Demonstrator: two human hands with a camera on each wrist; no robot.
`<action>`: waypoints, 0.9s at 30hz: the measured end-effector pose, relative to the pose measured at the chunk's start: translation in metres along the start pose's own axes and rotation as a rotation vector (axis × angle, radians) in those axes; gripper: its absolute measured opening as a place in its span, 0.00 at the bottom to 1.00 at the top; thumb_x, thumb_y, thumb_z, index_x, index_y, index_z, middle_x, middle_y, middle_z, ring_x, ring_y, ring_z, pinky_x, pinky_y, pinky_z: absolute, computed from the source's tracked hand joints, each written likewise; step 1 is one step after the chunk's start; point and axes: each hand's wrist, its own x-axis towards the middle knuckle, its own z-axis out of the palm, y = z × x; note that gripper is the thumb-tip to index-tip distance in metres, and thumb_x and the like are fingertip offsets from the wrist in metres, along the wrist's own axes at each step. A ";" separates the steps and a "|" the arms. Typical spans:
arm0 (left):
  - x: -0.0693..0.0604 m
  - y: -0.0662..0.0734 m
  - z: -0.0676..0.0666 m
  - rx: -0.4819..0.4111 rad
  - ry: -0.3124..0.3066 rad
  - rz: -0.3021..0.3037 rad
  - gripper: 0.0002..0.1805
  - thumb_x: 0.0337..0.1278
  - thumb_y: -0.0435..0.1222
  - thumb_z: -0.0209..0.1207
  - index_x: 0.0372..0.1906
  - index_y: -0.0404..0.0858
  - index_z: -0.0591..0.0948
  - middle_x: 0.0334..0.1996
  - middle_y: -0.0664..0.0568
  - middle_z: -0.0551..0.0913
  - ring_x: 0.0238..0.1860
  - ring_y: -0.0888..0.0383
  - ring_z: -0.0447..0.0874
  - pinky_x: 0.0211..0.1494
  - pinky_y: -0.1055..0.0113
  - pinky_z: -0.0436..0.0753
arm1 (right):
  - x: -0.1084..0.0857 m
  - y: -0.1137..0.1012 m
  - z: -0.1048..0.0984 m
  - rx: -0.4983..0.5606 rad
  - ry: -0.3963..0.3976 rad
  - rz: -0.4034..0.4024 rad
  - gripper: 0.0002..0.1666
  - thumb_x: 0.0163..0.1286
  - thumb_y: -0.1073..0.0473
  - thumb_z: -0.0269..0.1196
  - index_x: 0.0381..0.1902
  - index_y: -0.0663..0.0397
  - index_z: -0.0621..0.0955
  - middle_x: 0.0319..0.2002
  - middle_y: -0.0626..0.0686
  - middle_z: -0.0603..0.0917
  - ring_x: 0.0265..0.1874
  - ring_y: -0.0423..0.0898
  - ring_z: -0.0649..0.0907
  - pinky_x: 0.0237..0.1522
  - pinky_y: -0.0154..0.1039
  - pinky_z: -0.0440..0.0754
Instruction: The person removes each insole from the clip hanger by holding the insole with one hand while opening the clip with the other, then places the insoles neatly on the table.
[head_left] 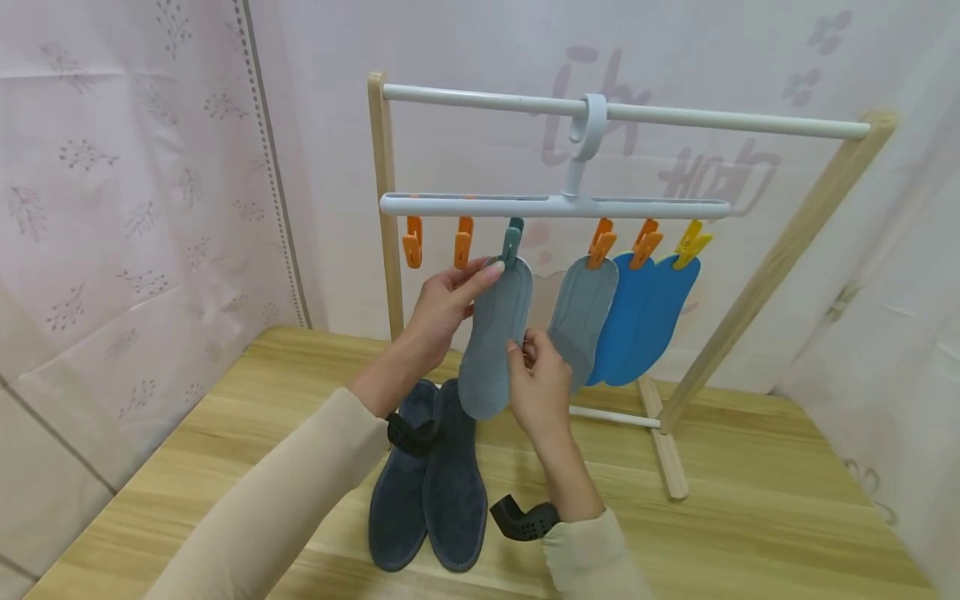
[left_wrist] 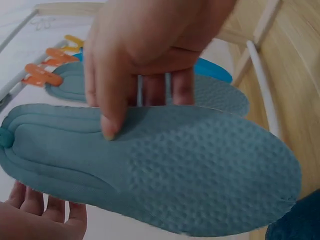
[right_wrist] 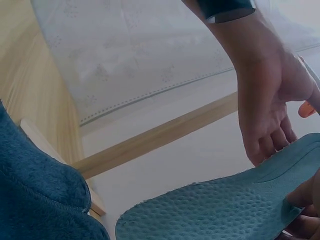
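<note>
A grey insole (head_left: 495,350) hangs by one end below a dark green clip (head_left: 512,242). My left hand (head_left: 438,312) is at its upper left edge, thumb in front beside the clip and fingers behind. On the opposite edge, near mid-length, my right hand (head_left: 542,383) pinches it. In the left wrist view the right hand (left_wrist: 145,55) has its thumb on the insole's face (left_wrist: 210,165); the left hand's fingers (left_wrist: 47,207) reach behind the lower edge. The right wrist view shows the left hand (right_wrist: 265,100) above the insole (right_wrist: 200,215) and part of the right hand (right_wrist: 307,210).
A white hanger (head_left: 480,206) hangs from a rack's rail (head_left: 735,118). Right of the held insole hang another grey insole (head_left: 585,308) and blue insoles (head_left: 652,325). Two orange clips (head_left: 413,243) hold nothing at left. Dark insoles or shoes (head_left: 455,492) lie on the wooden table (head_left: 750,517).
</note>
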 end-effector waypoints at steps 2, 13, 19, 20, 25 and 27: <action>0.000 -0.001 0.001 0.021 -0.005 0.007 0.26 0.69 0.47 0.61 0.68 0.43 0.76 0.66 0.50 0.80 0.70 0.54 0.75 0.77 0.49 0.68 | 0.000 0.000 0.001 0.009 -0.004 0.004 0.09 0.76 0.61 0.58 0.45 0.64 0.79 0.38 0.61 0.89 0.39 0.54 0.88 0.43 0.50 0.85; 0.006 0.017 -0.003 0.020 -0.029 0.112 0.28 0.71 0.43 0.59 0.72 0.42 0.72 0.73 0.48 0.72 0.74 0.52 0.70 0.77 0.45 0.68 | -0.002 -0.001 0.000 0.041 -0.034 -0.001 0.12 0.77 0.61 0.57 0.50 0.64 0.79 0.46 0.63 0.89 0.50 0.58 0.89 0.53 0.53 0.87; 0.015 0.033 -0.005 0.022 -0.040 0.166 0.24 0.69 0.41 0.61 0.67 0.43 0.76 0.65 0.49 0.80 0.65 0.52 0.80 0.74 0.49 0.74 | -0.003 0.000 0.002 0.043 -0.028 -0.025 0.12 0.76 0.62 0.58 0.50 0.66 0.80 0.45 0.63 0.89 0.48 0.59 0.89 0.52 0.54 0.87; 0.016 0.036 -0.005 0.031 -0.044 0.178 0.23 0.68 0.41 0.62 0.65 0.43 0.78 0.62 0.49 0.82 0.63 0.52 0.81 0.72 0.50 0.75 | -0.003 0.000 0.002 0.043 -0.029 -0.026 0.12 0.76 0.62 0.58 0.49 0.66 0.80 0.45 0.63 0.89 0.48 0.59 0.89 0.52 0.54 0.87; 0.021 0.048 -0.003 0.084 -0.063 0.198 0.17 0.63 0.38 0.66 0.55 0.39 0.82 0.50 0.52 0.85 0.56 0.56 0.82 0.69 0.56 0.79 | -0.003 -0.001 0.001 0.040 -0.034 -0.032 0.11 0.77 0.62 0.57 0.49 0.66 0.79 0.46 0.64 0.89 0.48 0.59 0.89 0.52 0.53 0.87; 0.023 0.050 -0.002 0.103 -0.071 0.188 0.17 0.62 0.37 0.67 0.54 0.38 0.82 0.49 0.52 0.85 0.55 0.57 0.81 0.68 0.57 0.79 | -0.003 -0.001 0.000 0.035 -0.036 -0.035 0.11 0.77 0.62 0.57 0.49 0.66 0.79 0.46 0.64 0.89 0.49 0.59 0.89 0.52 0.52 0.87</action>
